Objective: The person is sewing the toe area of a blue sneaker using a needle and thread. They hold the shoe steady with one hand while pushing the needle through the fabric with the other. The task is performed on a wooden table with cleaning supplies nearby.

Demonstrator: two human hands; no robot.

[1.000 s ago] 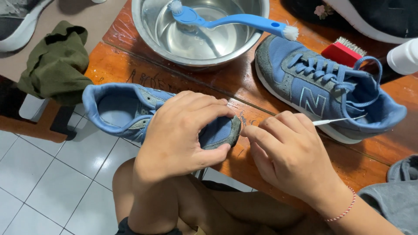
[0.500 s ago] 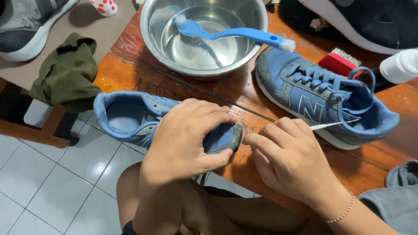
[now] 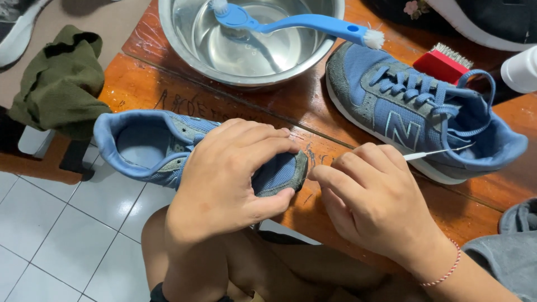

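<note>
My left hand (image 3: 229,179) is clamped over the front of a blue sneaker (image 3: 140,148) that lies at the wooden table's near edge, heel to the left. My right hand (image 3: 372,204) sits just right of the shoe's toe, fingers pinched on a thin white tool (image 3: 439,151) whose end sticks out to the right. What the tool's tip touches is hidden by my fingers. A second blue sneaker (image 3: 414,112) with laces rests on the table behind my right hand.
A steel bowl (image 3: 184,33) of water holds a blue long-handled brush (image 3: 302,22) at the back. A red brush (image 3: 444,64) and white bottle (image 3: 520,70) are at far right. An olive cloth (image 3: 59,84) lies left, grey cloth (image 3: 512,254) at lower right. Tiled floor is below.
Both hands keep their grips on the shoe and the tool. The view has shifted slightly, so everything sits a little lower and to the right.
</note>
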